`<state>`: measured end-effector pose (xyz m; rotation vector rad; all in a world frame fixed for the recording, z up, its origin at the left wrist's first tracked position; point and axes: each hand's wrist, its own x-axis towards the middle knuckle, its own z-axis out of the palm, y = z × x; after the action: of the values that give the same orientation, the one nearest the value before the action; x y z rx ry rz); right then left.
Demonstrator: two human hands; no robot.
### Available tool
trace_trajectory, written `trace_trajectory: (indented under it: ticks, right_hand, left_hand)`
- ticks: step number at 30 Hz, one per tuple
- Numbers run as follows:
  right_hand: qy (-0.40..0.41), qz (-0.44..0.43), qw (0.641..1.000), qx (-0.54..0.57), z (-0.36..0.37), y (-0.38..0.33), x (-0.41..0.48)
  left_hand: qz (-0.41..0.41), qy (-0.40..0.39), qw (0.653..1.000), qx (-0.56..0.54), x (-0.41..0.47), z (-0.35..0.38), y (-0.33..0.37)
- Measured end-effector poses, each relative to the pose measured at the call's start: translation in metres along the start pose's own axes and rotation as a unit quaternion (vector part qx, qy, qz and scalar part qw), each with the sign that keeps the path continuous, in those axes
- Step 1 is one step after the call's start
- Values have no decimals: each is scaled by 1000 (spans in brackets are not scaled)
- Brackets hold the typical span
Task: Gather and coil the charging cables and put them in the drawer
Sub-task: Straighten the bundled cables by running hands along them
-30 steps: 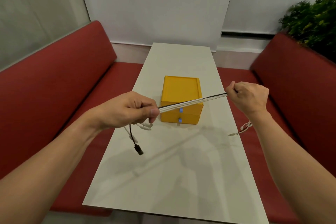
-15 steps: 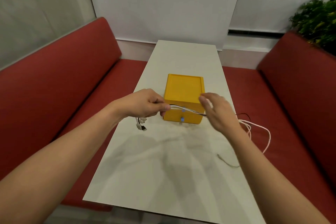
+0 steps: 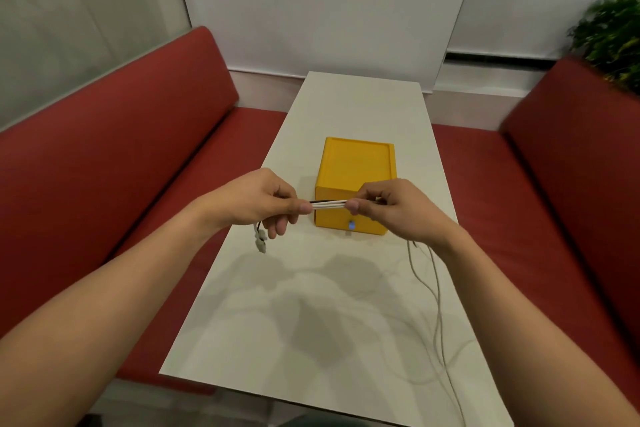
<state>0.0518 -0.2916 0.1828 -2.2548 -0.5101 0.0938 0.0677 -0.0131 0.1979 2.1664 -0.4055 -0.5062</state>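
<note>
Both hands pinch the bundle of cables (image 3: 329,204) just in front of the yellow drawer box (image 3: 356,180): left hand (image 3: 258,204) and right hand (image 3: 398,210), fingers closed on it, close together. Loose tails trail down the right of the surface (image 3: 277,322). To coil well, anchor the left end and draw even loops, keeping strands together.

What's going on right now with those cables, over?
Left hand and right hand pinch cable bundle taut. Loose ends trail over table. Yellow drawer box shut. Nothing blocking.
</note>
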Motion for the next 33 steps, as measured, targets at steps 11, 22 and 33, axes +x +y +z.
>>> trace_trajectory:
  ticks: [11, 22, 33]
  right_hand:
    - [11, -34, 999, -25, -26, -7, 1]
    - [-1, -31, 997, -65, -40, -9, 0]
    - [-2, -24, 998, -57, -53, -19, -4]
  left_hand:
    - [-42, -105, 994, -6, -15, -18, -6]
    - [23, -130, 991, 20, -26, -22, -17]
    - [15, -135, 988, -77, -31, -23, -21]
